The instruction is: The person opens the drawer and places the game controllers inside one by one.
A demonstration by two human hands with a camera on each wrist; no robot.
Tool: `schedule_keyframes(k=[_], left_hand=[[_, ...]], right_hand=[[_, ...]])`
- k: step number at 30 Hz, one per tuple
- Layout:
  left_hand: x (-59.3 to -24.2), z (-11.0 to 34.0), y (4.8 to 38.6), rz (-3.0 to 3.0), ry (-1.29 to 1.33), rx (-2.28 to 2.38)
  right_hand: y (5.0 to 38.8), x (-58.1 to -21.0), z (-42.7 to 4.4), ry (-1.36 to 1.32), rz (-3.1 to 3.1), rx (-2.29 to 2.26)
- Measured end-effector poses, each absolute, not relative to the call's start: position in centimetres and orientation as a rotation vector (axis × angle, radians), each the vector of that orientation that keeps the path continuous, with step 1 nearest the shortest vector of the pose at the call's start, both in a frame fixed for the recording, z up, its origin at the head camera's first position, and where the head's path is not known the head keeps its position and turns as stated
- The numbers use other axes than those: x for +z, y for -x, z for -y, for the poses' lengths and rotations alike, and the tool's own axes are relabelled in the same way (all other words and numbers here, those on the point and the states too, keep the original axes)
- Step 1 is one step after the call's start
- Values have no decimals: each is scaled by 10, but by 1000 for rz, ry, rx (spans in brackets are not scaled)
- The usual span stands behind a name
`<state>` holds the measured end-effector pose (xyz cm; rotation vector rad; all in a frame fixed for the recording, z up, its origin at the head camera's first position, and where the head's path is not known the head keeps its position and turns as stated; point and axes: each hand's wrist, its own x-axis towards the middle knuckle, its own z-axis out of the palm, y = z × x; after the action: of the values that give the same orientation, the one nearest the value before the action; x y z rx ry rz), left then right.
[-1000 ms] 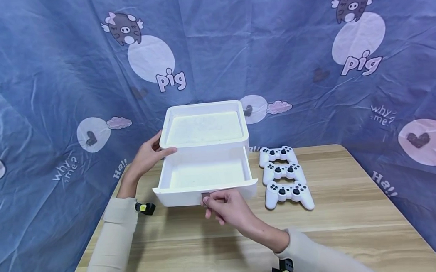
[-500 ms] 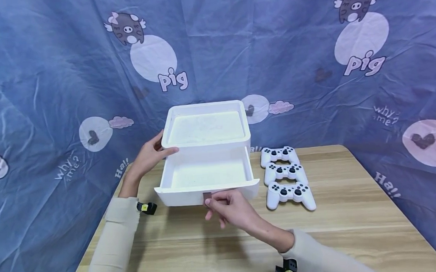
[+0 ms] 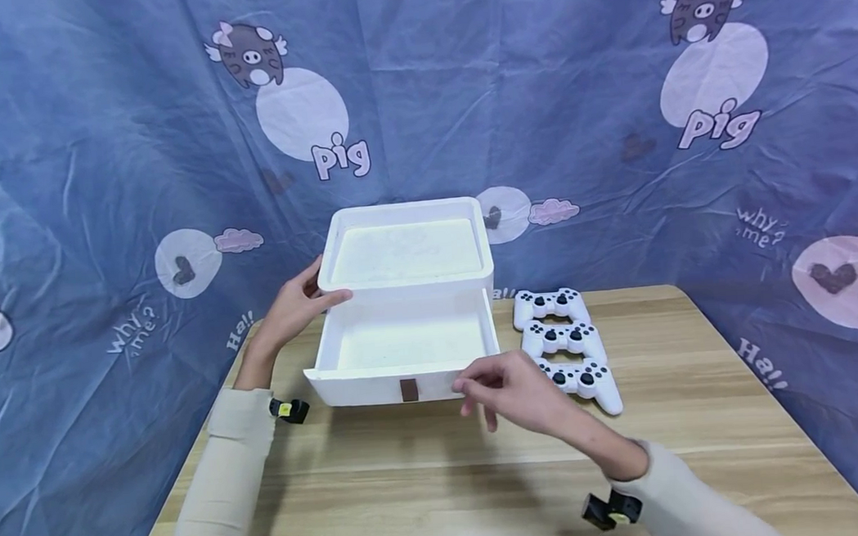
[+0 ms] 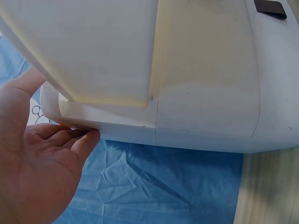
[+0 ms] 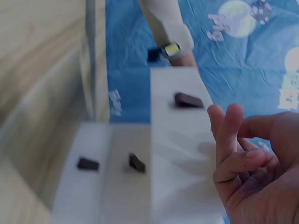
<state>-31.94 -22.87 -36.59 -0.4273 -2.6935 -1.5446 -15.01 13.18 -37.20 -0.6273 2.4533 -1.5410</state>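
A white drawer unit [image 3: 408, 281] stands at the back of the table, its top drawer [image 3: 404, 343] pulled out and bare inside. My left hand [image 3: 291, 309] grips the unit's left side near the top edge; in the left wrist view the left hand [image 4: 46, 163] has its fingertips against the white side. The brown pull tab [image 3: 409, 390] on the drawer front is free. To its right, my right hand [image 3: 517, 390] is off the tab, holding nothing, fingers loosely bent. The right wrist view shows the right hand [image 5: 257, 163] beside the drawer front [image 5: 182, 154], with two lower tabs below.
Three white game controllers [image 3: 562, 338] lie in a column right of the unit, the nearest partly behind my right hand. The wooden table [image 3: 703, 415] reaches forward and right. A blue patterned cloth [image 3: 418, 96] hangs behind and at both sides.
My right hand has let go of the brown tab and moved right, towards the controllers. The left hand and the pulled-out drawer stay where they were.
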Motion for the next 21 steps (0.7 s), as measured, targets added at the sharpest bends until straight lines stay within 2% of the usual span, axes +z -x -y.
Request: schedule_keyframes(k=[8, 21], left_hand=[[-366, 230, 320, 2698, 429, -1524], [-366, 227, 318, 2703, 402, -1521]], right_hand=[[162, -349, -186, 552, -2601, -1492], [203, -366, -251, 573, -2740, -1221]])
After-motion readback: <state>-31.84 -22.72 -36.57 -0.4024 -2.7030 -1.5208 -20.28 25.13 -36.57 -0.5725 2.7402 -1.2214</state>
